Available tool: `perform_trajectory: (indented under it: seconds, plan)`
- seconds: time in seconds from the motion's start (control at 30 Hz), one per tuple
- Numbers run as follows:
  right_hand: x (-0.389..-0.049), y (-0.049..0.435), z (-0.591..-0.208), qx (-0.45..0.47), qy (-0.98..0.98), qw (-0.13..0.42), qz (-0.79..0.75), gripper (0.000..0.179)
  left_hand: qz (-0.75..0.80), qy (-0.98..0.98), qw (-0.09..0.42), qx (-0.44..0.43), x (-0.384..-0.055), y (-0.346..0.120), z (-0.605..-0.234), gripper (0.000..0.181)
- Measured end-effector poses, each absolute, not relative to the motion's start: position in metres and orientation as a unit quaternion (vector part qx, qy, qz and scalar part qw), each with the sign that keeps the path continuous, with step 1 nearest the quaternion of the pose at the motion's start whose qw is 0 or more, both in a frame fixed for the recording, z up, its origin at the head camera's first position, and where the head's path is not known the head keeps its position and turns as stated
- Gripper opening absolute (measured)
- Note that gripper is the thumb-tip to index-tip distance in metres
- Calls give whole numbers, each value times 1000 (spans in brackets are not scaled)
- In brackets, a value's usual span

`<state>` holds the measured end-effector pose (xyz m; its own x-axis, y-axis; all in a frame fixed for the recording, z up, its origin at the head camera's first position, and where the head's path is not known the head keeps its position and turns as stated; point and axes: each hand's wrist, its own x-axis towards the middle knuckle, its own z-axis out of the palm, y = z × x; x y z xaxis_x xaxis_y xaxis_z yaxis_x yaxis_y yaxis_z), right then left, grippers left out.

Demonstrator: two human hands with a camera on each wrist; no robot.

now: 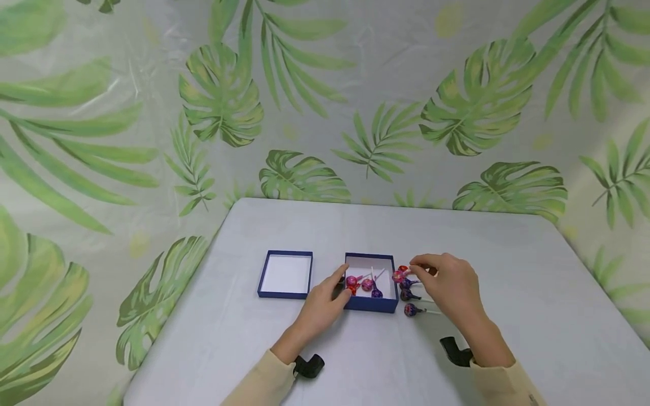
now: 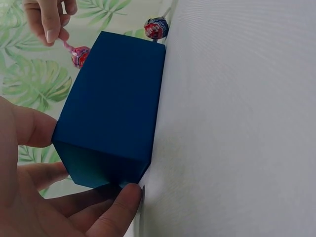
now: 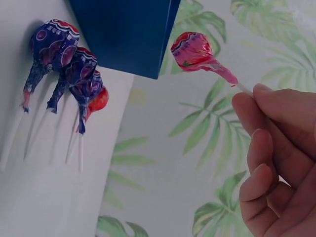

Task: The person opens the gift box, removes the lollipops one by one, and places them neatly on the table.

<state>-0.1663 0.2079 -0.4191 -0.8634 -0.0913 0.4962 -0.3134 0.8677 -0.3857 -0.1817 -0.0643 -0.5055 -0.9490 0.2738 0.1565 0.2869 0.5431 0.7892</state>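
My right hand (image 1: 449,285) pinches the white stick of a pink-wrapped lollipop (image 3: 192,52), held raised beside the right wall of a blue box (image 1: 372,304). The box stands uncovered, and several pink, red and purple lollipops (image 1: 376,293) lie inside it. At the box's left end is my left hand (image 1: 321,304), its fingers spread along that wall; in the left wrist view a fingertip is right at the box's edge. To the right of the box, several purple-wrapped lollipops (image 3: 54,44) and a red one (image 3: 99,100) lie in a row, sticks pointing right.
A shallow blue lid (image 1: 286,273) with a white inside lies left of the box, inner side up. Everything rests on a white-covered table (image 1: 228,338). Behind it hangs a leaf-patterned sheet (image 1: 381,84). Black wrist mounts (image 1: 310,366) are strapped at both wrists.
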Motion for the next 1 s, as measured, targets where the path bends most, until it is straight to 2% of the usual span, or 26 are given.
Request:
perform_trajectory:
  seconds: [0.63,1.0]
  plan:
    - [-144,218,-429,98,-937,229,245,7,-450,-876,20,-169,-181,-65,-503,59]
    - [-134,225,-433,78,-939,199,271,10,-450,-878,18,-166,-182,-65,-505,59]
